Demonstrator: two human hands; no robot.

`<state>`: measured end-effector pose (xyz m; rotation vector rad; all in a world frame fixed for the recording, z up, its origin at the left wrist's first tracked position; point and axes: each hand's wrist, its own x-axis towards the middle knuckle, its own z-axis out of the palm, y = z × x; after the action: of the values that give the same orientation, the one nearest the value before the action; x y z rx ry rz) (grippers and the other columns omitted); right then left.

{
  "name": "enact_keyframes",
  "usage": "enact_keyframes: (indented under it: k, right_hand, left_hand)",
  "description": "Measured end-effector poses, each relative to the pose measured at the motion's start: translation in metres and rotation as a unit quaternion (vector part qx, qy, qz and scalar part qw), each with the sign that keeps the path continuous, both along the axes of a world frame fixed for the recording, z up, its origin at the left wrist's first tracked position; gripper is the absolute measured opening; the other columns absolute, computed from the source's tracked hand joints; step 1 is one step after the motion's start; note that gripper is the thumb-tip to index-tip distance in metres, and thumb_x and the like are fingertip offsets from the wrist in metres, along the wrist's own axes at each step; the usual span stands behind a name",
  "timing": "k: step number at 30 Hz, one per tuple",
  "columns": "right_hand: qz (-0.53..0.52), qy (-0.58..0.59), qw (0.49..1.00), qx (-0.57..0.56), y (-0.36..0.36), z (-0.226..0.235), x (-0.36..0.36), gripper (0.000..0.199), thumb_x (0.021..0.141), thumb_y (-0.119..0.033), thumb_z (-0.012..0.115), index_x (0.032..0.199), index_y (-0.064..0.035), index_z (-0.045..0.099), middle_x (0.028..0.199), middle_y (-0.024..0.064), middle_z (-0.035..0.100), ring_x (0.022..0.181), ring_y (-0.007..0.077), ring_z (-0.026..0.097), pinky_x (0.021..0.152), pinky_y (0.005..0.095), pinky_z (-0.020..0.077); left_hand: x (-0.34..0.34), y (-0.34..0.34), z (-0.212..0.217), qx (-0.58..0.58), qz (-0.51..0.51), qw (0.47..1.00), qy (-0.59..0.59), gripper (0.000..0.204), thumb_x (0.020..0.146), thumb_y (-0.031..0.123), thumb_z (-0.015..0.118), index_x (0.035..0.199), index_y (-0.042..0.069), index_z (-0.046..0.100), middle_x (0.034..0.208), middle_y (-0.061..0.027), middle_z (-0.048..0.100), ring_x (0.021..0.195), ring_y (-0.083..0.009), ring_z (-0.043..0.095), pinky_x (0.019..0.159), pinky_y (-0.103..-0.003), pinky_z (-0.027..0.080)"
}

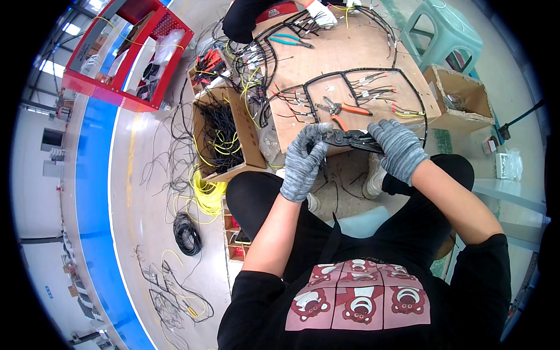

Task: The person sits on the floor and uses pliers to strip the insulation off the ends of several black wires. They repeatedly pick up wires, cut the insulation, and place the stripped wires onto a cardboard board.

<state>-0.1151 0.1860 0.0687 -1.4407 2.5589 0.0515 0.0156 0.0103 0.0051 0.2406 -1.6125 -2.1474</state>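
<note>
My right hand (pixel 398 146), in a grey knit glove, is closed round the handles of black crimping pliers (pixel 350 139). Their head points left, toward my left hand (pixel 305 157), gloved alike. Its fingers are pinched together at the tool's jaws; what they hold is too small to tell, though a dark strand hangs just below. Beyond the pliers, on a wooden board (pixel 309 146), lie orange-handled wire strippers (pixel 349 108). A black taped wire harness (pixel 326 76) runs over the board, its branches ending in red and yellow tips with white labels.
A co-worker's white-gloved hand (pixel 321 14) rests at the board's far edge, near teal-handled pliers (pixel 290 41). Left stands a cardboard box (pixel 248 131) full of black wires, with a yellow wire coil (pixel 209 195) beside it. Right are another box (pixel 466 114) and a green stool (pixel 446 35).
</note>
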Motion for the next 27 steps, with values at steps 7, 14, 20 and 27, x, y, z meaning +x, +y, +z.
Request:
enact_keyframes:
  k: [7, 14, 20, 27]
  right_hand:
    - [-0.022, -0.070, 0.996, -0.049, 0.000, -0.008, -0.004, 0.041, 0.070, -0.011, 0.062, 0.109, -0.0033, 0.053, 0.095, 0.0175, 0.059, 0.087, 0.0330, 0.058, 0.079, 0.0385, 0.0473]
    - [-0.019, -0.136, 0.986, -0.090, 0.008, -0.041, -0.009, 0.036, 0.072, -0.011, 0.060, 0.106, -0.0024, 0.054, 0.086, 0.0204, 0.061, 0.079, 0.0354, 0.061, 0.071, 0.0405, 0.0492]
    - [-0.003, -0.111, 0.989, -0.095, 0.002, -0.041, -0.013, 0.035, 0.074, -0.013, 0.062, 0.106, -0.0015, 0.055, 0.087, 0.0197, 0.061, 0.081, 0.0351, 0.060, 0.072, 0.0401, 0.0487]
    - [-0.010, -0.090, 0.993, -0.076, 0.007, -0.031, -0.014, 0.042, 0.071, -0.011, 0.063, 0.110, -0.0006, 0.054, 0.091, 0.0194, 0.061, 0.082, 0.0352, 0.060, 0.074, 0.0395, 0.0483]
  left_hand:
    - [-0.001, 0.001, 0.002, -0.034, 0.004, 0.999, -0.009, 0.033, 0.081, -0.002, 0.058, 0.113, 0.005, 0.056, 0.107, -0.0022, 0.060, 0.096, -0.0099, 0.054, 0.089, -0.025, 0.041]
    - [0.002, 0.003, 0.010, -0.043, -0.015, 0.994, -0.101, 0.039, 0.081, -0.005, 0.055, 0.119, 0.004, 0.053, 0.108, -0.0007, 0.058, 0.092, -0.0072, 0.052, 0.085, -0.021, 0.041]
    - [-0.001, -0.005, 0.001, -0.081, -0.023, 0.989, -0.126, 0.044, 0.080, -0.008, 0.052, 0.121, 0.005, 0.051, 0.087, 0.0019, 0.056, 0.077, -0.0054, 0.048, 0.072, -0.018, 0.041]
    - [-0.005, -0.005, -0.007, -0.084, -0.018, 0.992, -0.090, 0.044, 0.080, -0.007, 0.054, 0.122, 0.005, 0.050, 0.083, 0.0021, 0.054, 0.074, -0.0051, 0.049, 0.071, -0.018, 0.042]
